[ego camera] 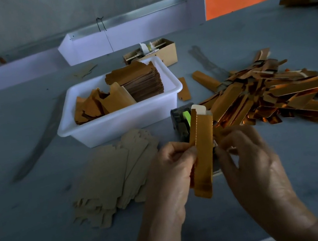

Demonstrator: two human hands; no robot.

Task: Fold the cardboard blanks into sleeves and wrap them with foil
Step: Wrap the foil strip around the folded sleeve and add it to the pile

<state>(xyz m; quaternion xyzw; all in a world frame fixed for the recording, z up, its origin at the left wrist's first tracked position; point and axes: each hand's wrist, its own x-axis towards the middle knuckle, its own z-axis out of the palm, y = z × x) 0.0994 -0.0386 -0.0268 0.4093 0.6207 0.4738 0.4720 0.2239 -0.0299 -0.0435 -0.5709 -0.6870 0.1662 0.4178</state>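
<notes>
Nearest us: left hand [170, 169] and right hand [244, 160], both raised over the table [36, 235], with the foil sleeve [202, 151] between them. Left hand's fingers curl round the sleeve's left edge, thumb on the folded flap. Right hand's fingertips are bunched at the sleeve's right edge; blurred, looks like a pinch, but we can't tell for certain what it holds.

Key relation: the sleeve's long axis runs near upright, tilted slightly right at the top, white open end away from us. It sits touching both hands, slightly closer to the left one. We judge the next move is closing the seam along that long edge, so the left anchors and the right works.

Just left of the hands: a fanned stack of plain cardboard blanks [110, 176], flat on the table.

Behind the sleeve: a dark dispenser [181, 122] with a green part, partly hidden.

Right of it: a loose pile of finished foil sleeves [275, 94].

Further back: a white tub [121, 124] holding a neat stack of foil pieces at the right and loose ones at the left.

Beyond it: a small cardboard box [167, 52]; contents unclear.
</notes>
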